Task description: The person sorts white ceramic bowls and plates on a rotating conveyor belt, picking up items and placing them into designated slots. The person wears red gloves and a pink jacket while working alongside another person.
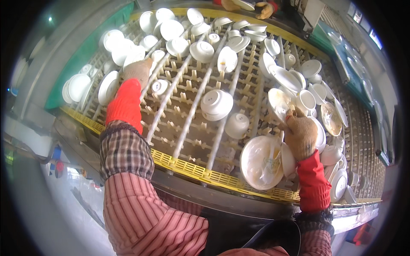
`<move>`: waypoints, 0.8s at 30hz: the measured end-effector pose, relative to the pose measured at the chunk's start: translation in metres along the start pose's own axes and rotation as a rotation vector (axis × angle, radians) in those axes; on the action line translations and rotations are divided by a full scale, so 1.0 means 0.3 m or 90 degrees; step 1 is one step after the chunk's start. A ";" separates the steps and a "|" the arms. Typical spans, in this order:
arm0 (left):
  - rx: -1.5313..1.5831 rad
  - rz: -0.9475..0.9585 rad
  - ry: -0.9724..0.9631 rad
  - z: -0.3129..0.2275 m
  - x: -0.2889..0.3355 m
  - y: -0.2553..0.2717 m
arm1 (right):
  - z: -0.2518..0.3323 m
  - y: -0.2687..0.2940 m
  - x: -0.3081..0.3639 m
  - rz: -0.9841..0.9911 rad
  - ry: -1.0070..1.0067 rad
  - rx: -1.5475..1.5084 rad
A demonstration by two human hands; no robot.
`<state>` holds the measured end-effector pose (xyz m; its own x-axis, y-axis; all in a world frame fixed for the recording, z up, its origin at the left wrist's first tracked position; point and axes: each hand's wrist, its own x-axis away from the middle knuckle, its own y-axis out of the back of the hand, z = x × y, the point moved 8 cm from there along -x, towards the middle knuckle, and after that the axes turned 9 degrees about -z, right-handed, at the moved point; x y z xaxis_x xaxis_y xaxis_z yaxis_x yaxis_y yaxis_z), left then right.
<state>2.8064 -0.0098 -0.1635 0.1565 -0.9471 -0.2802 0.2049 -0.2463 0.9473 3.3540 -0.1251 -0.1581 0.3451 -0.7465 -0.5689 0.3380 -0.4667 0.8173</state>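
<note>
A tan work glove with a red cuff covers each of my hands. At the far left my left hand (139, 70) reaches in among white dishes, against a bowl (135, 54) and just right of an upright plate (109, 87); its fingers are hidden. On the right, my right hand (301, 134) is closed at the lower edge of a food-stained white plate (278, 101), which stands tilted. Below that hand lies a large soiled plate (259, 164) with a spoon on it. Between my hands, stacked bowls (216, 103) and a cup (237, 125) sit upside down.
The dishes rest on a pegged conveyor (179, 102) with a yellow edge strip (188, 169) along its near side. Several bowls and plates crowd its far and right parts. Across the belt are another person's gloved hands (265, 10), one by a plate. A green panel (72, 68) borders the left.
</note>
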 end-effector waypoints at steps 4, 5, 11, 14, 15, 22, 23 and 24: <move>0.014 -0.090 0.055 0.047 0.070 0.070 | -0.029 0.023 0.048 -0.001 -0.028 -0.008; 0.038 -0.087 0.061 -0.020 0.098 0.166 | -0.048 0.046 0.085 -0.008 -0.044 -0.036; -0.106 0.116 -0.059 0.021 0.293 0.262 | -0.059 0.136 0.263 -0.003 -0.425 -0.353; -0.059 0.011 -0.060 0.108 0.347 0.165 | -0.004 0.219 0.264 -0.186 -0.498 -0.535; -0.052 -0.012 -0.055 0.079 0.364 0.161 | 0.034 0.205 0.250 -0.166 -0.559 -0.679; 0.693 0.036 -0.091 -0.461 0.606 0.332 | 0.060 0.176 0.185 -0.258 -0.398 -0.533; 0.679 0.095 -0.159 -0.544 0.657 0.329 | 0.006 0.178 0.171 -0.304 -0.346 -0.432; 0.696 0.151 -0.146 -0.619 0.705 0.343 | -0.054 0.188 0.174 -0.342 -0.297 -0.326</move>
<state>3.0400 -0.1974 -0.1542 -0.1249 -0.9812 -0.1475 -0.7750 0.0037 0.6319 3.4051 -0.1827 -0.1431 -0.3292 -0.6569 -0.6783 0.7419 -0.6244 0.2446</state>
